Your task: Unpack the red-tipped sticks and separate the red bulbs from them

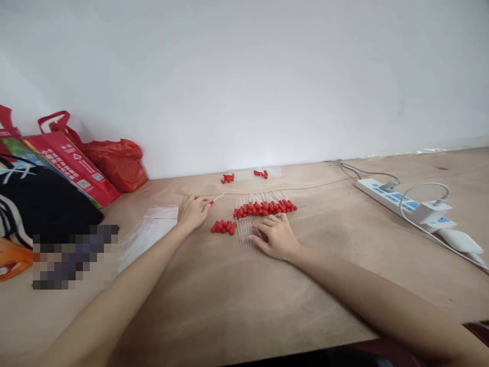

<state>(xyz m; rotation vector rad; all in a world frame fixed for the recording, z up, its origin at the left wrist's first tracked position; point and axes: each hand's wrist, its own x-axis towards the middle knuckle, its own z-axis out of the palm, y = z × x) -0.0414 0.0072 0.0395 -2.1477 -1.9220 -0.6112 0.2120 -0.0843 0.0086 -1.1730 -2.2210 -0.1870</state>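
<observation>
My left hand (193,211) is closed on a glass dropper (218,197), its red rubber bulb at the fingertips and its thin tube pointing up to the right. My right hand (278,237) rests on the table with thumb and fingers apart, at the right side of a row of bare glass tubes (244,233). Whether it touches a tube is hard to make out. Just beyond it lies a long row of droppers with red bulbs (263,208), tubes pointing away. Between my hands sits a small group of loose red rubber bulbs (223,227).
Near the wall, a clear bag (244,175) lies with more red bulbs (228,178) around it. Another clear plastic bag (147,229) is under my left forearm. Red bags (118,160) and a black bag (49,199) stand left. A power strip (389,196) with cables lies right.
</observation>
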